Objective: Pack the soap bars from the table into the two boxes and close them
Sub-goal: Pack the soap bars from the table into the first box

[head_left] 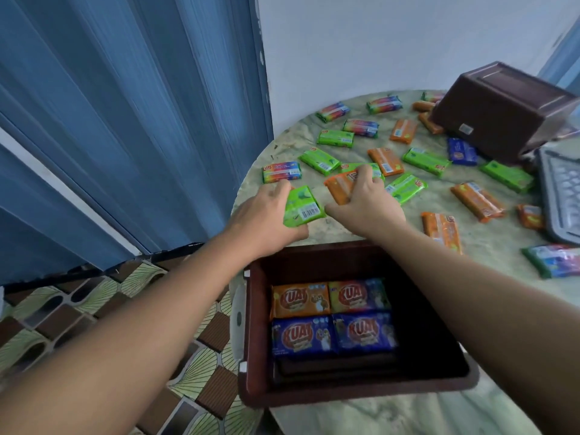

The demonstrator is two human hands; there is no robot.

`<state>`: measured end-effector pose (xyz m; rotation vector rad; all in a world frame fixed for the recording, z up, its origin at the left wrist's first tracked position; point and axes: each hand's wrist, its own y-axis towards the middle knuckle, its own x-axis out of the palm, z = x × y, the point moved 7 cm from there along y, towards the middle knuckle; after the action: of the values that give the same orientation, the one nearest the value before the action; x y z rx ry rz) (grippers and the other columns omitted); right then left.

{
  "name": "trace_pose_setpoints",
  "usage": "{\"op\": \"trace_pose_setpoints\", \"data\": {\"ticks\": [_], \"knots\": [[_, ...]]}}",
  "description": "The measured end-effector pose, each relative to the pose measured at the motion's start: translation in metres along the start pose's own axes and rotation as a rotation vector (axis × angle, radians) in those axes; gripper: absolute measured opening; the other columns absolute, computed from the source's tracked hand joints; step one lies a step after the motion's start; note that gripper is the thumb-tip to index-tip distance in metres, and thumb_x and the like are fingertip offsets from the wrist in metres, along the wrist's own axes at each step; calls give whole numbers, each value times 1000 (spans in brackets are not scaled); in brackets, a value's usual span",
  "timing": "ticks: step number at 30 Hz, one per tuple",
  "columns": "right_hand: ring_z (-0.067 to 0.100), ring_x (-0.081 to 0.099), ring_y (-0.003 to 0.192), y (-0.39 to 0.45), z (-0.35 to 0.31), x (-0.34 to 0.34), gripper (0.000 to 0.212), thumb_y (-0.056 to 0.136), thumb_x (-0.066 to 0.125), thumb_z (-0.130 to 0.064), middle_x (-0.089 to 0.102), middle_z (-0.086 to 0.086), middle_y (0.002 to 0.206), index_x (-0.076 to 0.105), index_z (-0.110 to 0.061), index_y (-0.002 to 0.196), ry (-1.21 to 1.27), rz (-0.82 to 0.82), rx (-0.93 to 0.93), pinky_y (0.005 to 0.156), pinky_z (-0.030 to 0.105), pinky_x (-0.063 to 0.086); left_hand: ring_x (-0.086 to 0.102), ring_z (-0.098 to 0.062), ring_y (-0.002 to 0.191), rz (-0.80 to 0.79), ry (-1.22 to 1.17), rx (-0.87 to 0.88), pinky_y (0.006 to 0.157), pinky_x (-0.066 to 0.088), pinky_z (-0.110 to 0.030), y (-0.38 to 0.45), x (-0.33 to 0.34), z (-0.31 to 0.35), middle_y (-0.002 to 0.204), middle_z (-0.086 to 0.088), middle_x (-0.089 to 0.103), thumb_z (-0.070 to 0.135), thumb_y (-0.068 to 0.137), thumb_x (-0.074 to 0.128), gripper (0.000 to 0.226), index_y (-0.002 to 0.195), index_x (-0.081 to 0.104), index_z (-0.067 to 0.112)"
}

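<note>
An open brown box stands at the table's near edge. Inside lie several soap bars: two orange at the back and two blue in front. My left hand grips a green soap bar just beyond the box. My right hand curls its fingers round an orange soap bar on the table. Many more green, orange, blue and rainbow bars lie scattered over the round marbled table. A second brown box stands upside down at the back right.
A grey lid or tray lies at the right edge. A blue folding door and a white wall stand behind the table. Patterned floor tiles show to the left, below the table's edge.
</note>
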<state>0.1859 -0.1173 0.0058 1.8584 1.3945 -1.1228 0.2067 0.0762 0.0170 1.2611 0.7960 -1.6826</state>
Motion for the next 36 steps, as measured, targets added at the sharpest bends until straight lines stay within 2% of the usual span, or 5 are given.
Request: {"op": "trace_pose_setpoints", "data": {"ticks": [11,19,24,30,36], "knots": [[36,67,96,-117,44,9,78,75,75,-42,62,3,117,31,-22,136,-70,-30,-221,64,38,43,49,-26,102,92,299,240,84,45,-40,-100,58,37,116,-6,43,61,86,65,77,140,30,19],[27,49,124,-126,52,49,77,80,76,-55,53,0,132,39,-27,142,-558,-266,-440,98,44,45,55,-27,116,-53,393,258,105,40,-45,-105,76,38,131,-5,50,67,97,41,73,154,27,23],[27,47,126,-121,55,51,83,80,77,-51,48,-1,136,36,-32,150,-530,-233,-437,102,44,43,67,-36,98,-114,282,218,80,55,-45,-108,73,39,121,-4,65,68,99,16,62,144,35,30],[27,48,126,-122,56,52,87,79,77,-53,45,0,137,36,-32,152,-502,-230,-421,102,43,42,59,-17,51,11,-23,98,46,49,-42,-106,51,28,64,3,62,56,104,31,30,122,34,32],[27,49,123,-120,57,53,83,79,77,-52,45,0,134,39,-33,151,-485,-248,-415,100,42,43,56,-10,58,50,-9,137,50,42,-33,-102,48,30,67,7,60,46,107,36,23,125,44,34]]}}
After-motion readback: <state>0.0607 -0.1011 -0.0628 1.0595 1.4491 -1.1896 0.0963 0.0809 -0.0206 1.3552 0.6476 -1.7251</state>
